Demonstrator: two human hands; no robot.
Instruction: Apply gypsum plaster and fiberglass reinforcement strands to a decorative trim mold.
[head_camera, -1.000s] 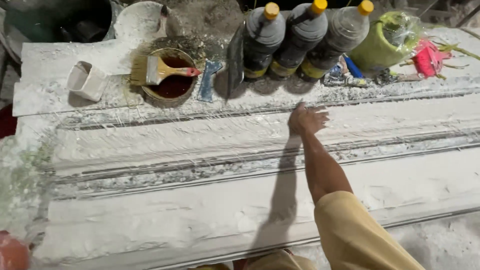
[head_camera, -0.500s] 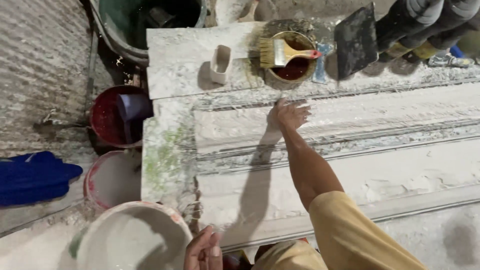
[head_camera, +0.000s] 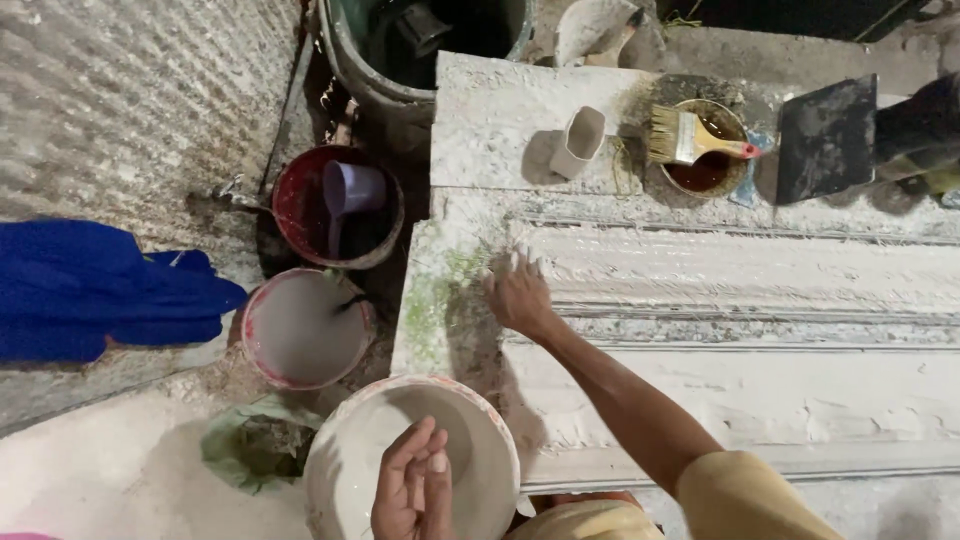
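Right hand (head_camera: 518, 292) is flat on the near-left end of the long white plaster moulding (head_camera: 740, 300), fingers spread, palm down, not gripping anything, just pressing on the wet-looking surface beside a greenish patch. If it's smoothing, I'd say light, even pressure with the palm following the ridges lengthwise is the way to go, so the grooves don't get smeared.

Left hand (head_camera: 412, 485) hangs nearer the camera than the moulding, over the big white bucket (head_camera: 345, 470) sitting just off the moulding's near-left corner. Fingers are loosely curled together and it holds nothing as far as I can see.

Left of the moulding there's a pale bucket (head_camera: 300, 325), then a red bucket (head_camera: 300, 205) with a purple cup (head_camera: 352, 188) in it, and blue cloth (head_camera: 100, 290) further left. Beyond the moulding, on the slab behind it, sit a small white cup (head_camera: 578, 142), a tin of brown liquid (head_camera: 708, 172) with a brush (head_camera: 690, 136) across it, and a dark trowel (head_camera: 828, 138).
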